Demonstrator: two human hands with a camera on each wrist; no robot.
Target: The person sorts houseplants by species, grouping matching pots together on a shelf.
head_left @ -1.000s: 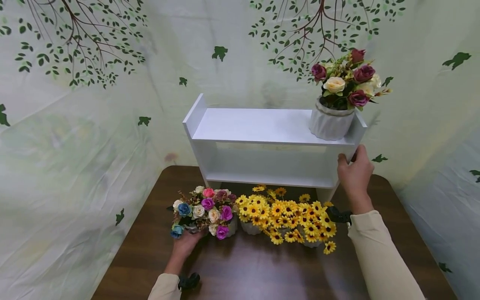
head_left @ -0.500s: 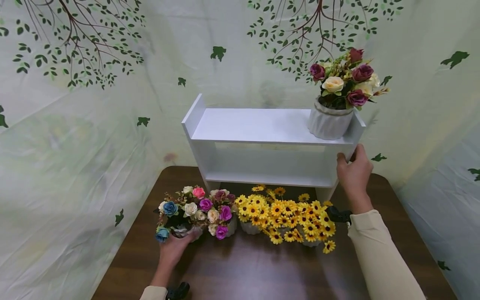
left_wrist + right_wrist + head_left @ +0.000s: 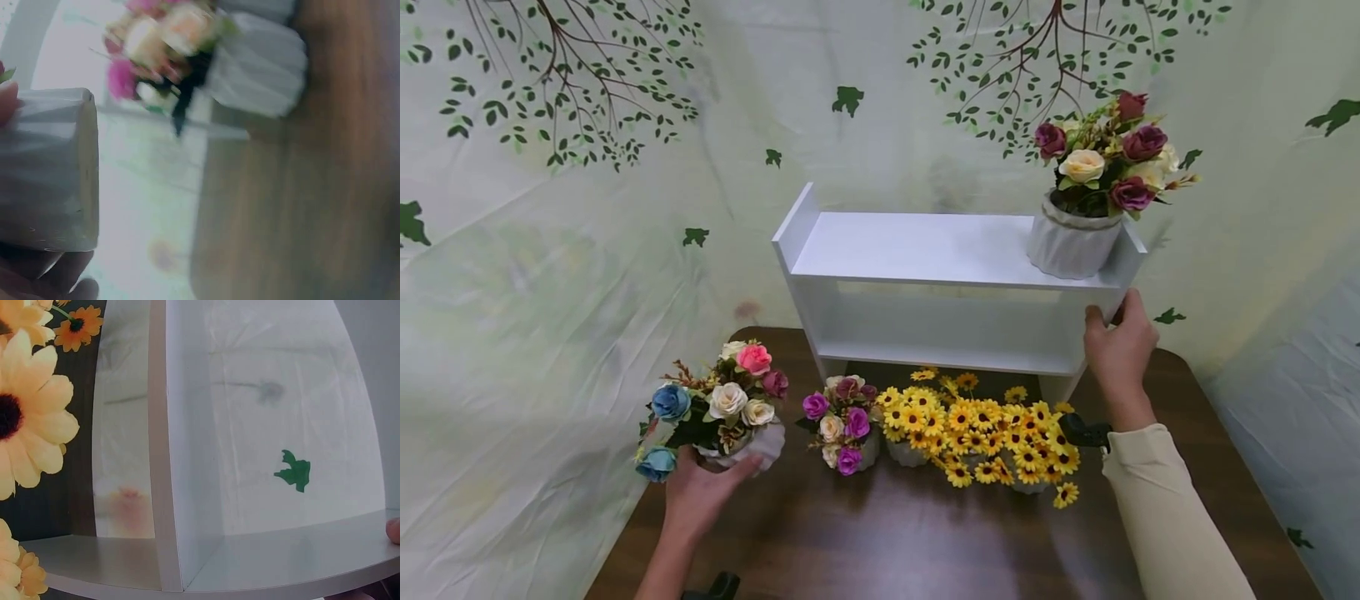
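My left hand (image 3: 703, 492) grips a white ceramic flowerpot (image 3: 47, 169) with blue, pink and cream artificial roses (image 3: 727, 400), tilted and lifted off the table's left side. In the left wrist view the pot's base edge shows, with fingers (image 3: 65, 275) curled under it. My right hand (image 3: 1120, 346) holds the right side panel of the white two-tier shelf (image 3: 917, 246), thumb on the front edge. Only a fingertip (image 3: 394, 530) of it shows in the right wrist view. On the shelf's top right stands a pot (image 3: 1072, 242) of burgundy and cream roses.
A small pot of purple and cream roses (image 3: 842, 421) stands in front of the shelf. Beside it, several pots of yellow daisies (image 3: 977, 433) form a row on the brown wooden table (image 3: 880, 542). A leaf-patterned cloth (image 3: 587, 250) hangs behind.
My left hand has lifted the pot of blue, pink and cream roses away from the row and moved it left, tilting it. The right hand stays on the shelf's side.
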